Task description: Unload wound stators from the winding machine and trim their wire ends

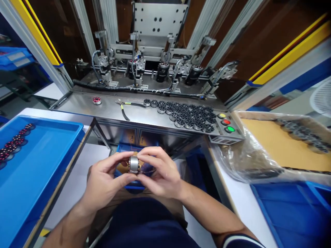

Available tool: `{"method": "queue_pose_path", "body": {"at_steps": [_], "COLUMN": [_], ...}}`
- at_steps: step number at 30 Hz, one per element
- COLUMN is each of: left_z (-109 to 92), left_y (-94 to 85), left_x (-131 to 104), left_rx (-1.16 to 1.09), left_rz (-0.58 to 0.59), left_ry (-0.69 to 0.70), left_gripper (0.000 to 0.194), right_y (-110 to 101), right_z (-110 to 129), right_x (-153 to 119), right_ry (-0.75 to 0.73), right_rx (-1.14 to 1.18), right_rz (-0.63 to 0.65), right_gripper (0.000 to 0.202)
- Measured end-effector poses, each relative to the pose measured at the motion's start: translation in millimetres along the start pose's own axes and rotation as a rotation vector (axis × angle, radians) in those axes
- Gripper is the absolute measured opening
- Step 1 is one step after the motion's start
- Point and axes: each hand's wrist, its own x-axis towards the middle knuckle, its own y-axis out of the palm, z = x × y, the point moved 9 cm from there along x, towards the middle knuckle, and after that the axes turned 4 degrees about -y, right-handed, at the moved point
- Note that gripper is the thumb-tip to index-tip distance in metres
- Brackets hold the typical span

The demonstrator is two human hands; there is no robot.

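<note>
Between my two hands, above my lap, is a small round metal motor part [134,164] with copper windings and thin loose wires. My left hand [107,179] grips its left side with thumb and fingers. The fingertips of my right hand [161,172] pinch it from the right. On the steel bench ahead lie cutting pliers [126,107] with green and black handles, their grips spread. A similar part with red windings [97,100] sits farther left on the bench.
Many black cores [186,115] cover the right of the bench, beside a button box [227,125]. Behind stands a machine with clamps and black spindles [162,71]. A blue tray [51,137] with red-wound parts is at left. A plastic-lined carton [271,141] and blue bins [284,210] are at right.
</note>
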Motion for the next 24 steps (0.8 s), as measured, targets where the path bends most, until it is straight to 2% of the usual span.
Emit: {"method": "queue_pose_path", "body": {"at_steps": [2,6,12,16,19,21,24], "left_z": [-3.1,-6.1,-8.1,-13.8,-29.6,-42.6,-54.0], "left_y": [-1.1,-0.5,14.2,6.7,0.3,4.6,16.7], "left_x": [0.0,-1.4,0.6,-0.3,-3.2,-6.0,-11.0], "left_rx": [-0.006,-0.074,-0.244,-0.113,0.147,0.385,0.624], "left_rz": [-0.02,-0.046,0.078,0.009,-0.05,-0.038,0.019], "left_ry": [0.025,0.017,0.012,0.109,0.267,0.397,0.548], "left_gripper": [0.043,0.045,0.04,0.038,0.039,0.043,0.049], "right_y": [-2.9,-8.0,-2.1,-7.7,-24.4,-34.5,-28.7], "right_z": [-0.5,-1.7,-8.5,-24.3,-42.5,-41.0,-13.8], "right_x": [3.0,7.1,1.5,-10.1,-14.9,-4.9,17.3], "right_ry": [0.04,0.11,0.265,0.422,0.528,0.44,0.136], "right_rx": [0.078,0.21,0.32,0.334,0.313,0.263,0.166], "right_rz": [0.004,-0.03,-0.094,-0.082,-0.062,-0.014,0.145], "right_gripper": [0.031,0.006,0.008,0.011,0.014,0.002,0.031]}}
